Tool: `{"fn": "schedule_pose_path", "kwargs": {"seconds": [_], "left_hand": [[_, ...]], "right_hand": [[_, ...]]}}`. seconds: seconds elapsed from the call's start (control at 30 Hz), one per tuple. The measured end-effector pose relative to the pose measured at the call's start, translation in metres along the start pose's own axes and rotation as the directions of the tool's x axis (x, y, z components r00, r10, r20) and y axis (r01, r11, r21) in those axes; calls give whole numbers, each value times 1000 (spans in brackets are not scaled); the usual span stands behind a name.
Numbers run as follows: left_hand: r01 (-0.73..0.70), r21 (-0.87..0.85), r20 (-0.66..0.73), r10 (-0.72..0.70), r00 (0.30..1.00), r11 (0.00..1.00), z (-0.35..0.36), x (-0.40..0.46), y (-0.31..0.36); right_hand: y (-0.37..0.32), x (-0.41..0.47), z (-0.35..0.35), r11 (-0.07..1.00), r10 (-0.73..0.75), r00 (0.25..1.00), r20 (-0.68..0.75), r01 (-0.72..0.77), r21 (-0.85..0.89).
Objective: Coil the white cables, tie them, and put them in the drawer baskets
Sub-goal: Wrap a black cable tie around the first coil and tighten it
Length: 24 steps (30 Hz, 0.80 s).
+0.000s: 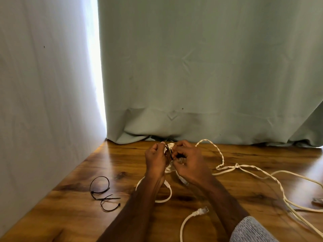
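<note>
hands | left hand (156,158) clutches coiled cable (169,169) | right hand (189,164) pinches black tie (169,151)

A coiled white cable (170,149) is bunched into a tight bundle, lifted just above the wooden surface, with a black zip tie (169,151) wrapped across its strands. A loop of the same cable (164,198) sags down below the bundle, resting on the wood. To the right lies a loose white cable (248,167) — partly twisted on itself, sprawling in long curves toward the right edge. A clear-tipped connector (202,210) on a white lead lies near the front. Two spare black zip ties (103,194), curled into loops, rest on the wood at the left — well apart from the cables.
</note>
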<state>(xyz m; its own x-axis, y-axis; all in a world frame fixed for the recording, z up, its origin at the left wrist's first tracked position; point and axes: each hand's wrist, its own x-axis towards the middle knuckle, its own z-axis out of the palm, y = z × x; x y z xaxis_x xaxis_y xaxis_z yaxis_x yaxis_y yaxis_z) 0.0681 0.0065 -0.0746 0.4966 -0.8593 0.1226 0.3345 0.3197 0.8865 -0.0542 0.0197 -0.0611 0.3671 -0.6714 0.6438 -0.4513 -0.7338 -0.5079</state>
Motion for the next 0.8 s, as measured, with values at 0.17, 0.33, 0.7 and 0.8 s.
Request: {"fn": "schedule_pose_path", "kwargs": {"seconds": [0.17, 0.33, 0.7, 0.8], "left_hand": [[-54, 33, 59, 52, 997, 998, 2, -2, -1], [-79, 64, 79, 74, 994, 995, 3, -3, -5], [-123, 126, 54, 116, 992, 984, 4, 1, -7], [-136, 120, 106, 123, 987, 983, 7, 0, -9]], "right_hand": [[-2, 2, 7, 992, -23, 999, -40, 18, -123], [-4, 3, 13, 993, -73, 988, -137, 59, -102], [-2, 9, 2, 927, 362, 872, -329, -298, 227], [4, 14, -4, 863, 494, 822, -283, -426, 272]]}}
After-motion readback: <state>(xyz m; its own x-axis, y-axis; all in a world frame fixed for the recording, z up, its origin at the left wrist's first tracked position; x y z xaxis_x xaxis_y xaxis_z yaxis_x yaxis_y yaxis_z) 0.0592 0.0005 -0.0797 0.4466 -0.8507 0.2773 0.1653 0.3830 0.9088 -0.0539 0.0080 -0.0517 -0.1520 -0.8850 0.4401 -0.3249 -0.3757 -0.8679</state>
